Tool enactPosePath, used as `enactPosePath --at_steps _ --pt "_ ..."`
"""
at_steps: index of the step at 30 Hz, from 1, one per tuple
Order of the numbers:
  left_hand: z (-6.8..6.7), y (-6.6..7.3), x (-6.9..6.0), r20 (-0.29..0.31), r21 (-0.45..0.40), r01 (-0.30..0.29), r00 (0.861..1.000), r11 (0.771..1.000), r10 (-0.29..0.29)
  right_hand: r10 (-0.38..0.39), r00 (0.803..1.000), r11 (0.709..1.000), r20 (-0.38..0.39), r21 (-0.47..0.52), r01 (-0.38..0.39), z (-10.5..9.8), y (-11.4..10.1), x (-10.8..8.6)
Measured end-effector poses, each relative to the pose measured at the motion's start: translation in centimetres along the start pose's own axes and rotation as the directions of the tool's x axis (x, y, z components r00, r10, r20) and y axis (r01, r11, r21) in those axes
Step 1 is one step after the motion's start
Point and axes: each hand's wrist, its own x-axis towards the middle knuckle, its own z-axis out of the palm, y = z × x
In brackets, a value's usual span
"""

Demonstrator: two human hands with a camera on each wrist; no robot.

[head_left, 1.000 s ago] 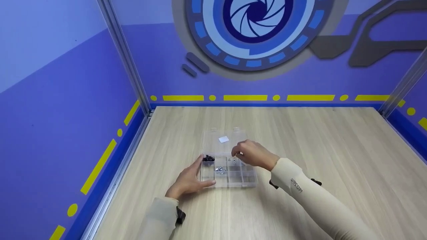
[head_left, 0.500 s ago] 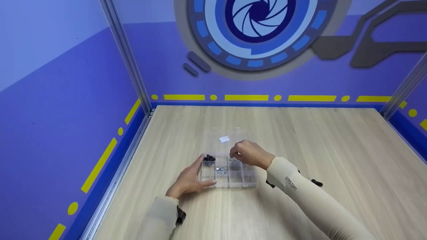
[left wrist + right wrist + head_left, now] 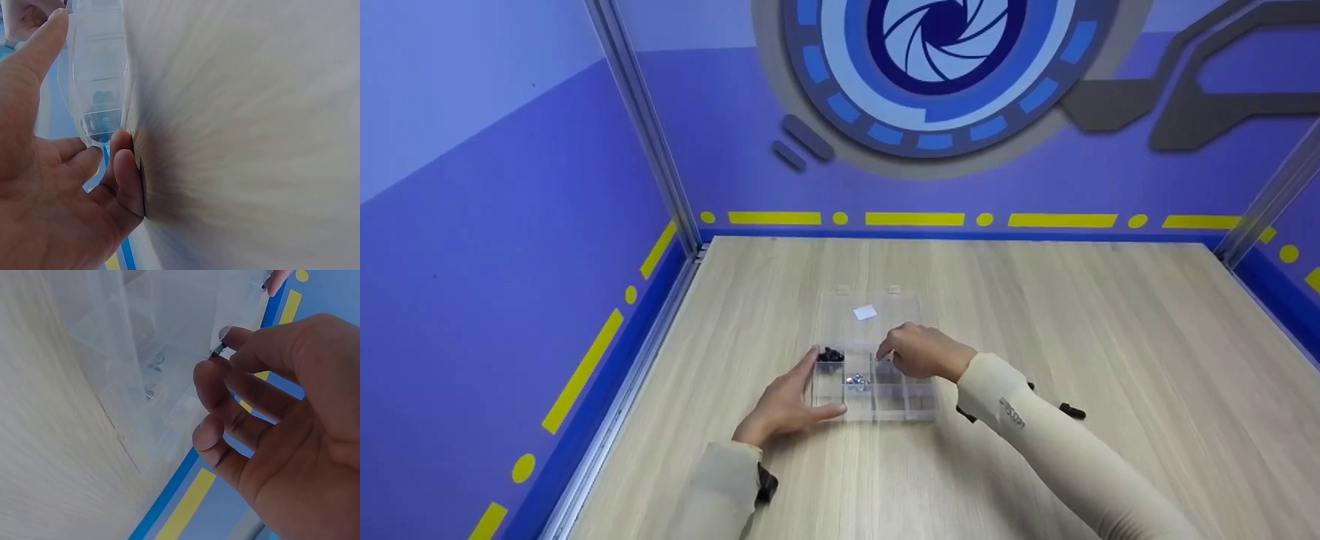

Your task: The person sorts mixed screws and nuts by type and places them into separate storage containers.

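Note:
A clear plastic compartment box (image 3: 889, 413) lies on the table with its lid (image 3: 840, 300) folded back. My left hand (image 3: 780, 405) rests against the box's left end, index finger along the side and thumb at the front edge. Over a right-hand compartment, my right hand (image 3: 924, 351) pinches a small metal piece (image 3: 218, 350) between thumb and fingertip; its exact kind is too small to tell. Several small silver metal pieces (image 3: 149, 393) lie in the compartment under it. Black small parts (image 3: 830, 355) fill the back left compartment, and shiny silver parts (image 3: 856, 382) sit in another.
A white paper label (image 3: 865, 312) is on the lid. The wooden table (image 3: 1035, 315) is bounded by a blue back wall (image 3: 697, 135) and side walls. Black straps with small devices are worn on both wrists.
My right hand has moved slightly left and then lower, bringing its fingertips down into the compartment area. The left hand and the box have stayed in place.

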Motion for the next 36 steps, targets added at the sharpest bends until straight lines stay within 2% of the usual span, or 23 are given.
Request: enactPosePath --at_steps 7,11,23,29,36 --pt "-0.17 0.15 -0.15 0.001 0.002 -0.013 1.000 1.000 0.013 0.107 0.990 0.994 0.087 -0.001 -0.107 -0.15 -0.43 0.06" --pt "-0.14 0.11 -0.19 0.004 0.000 -0.006 1.000 1.000 0.006 0.132 0.985 0.991 0.112 -0.010 -0.132 -0.18 -0.66 0.11" --pt "0.01 -0.05 -0.05 -0.003 -0.008 0.000 1.000 1.000 0.000 0.136 0.985 0.988 0.105 -0.083 -0.127 0.20 -0.63 0.27" --pt "0.07 -0.07 -0.08 -0.003 0.012 -0.005 1.000 1.000 0.005 0.120 0.989 0.991 0.091 -0.075 -0.113 0.44 -0.39 0.12" --pt "0.01 -0.01 -0.05 0.000 -0.006 -0.016 1.000 1.000 0.016 0.110 0.991 0.992 0.072 -0.076 -0.104 0.71 -0.30 0.08"
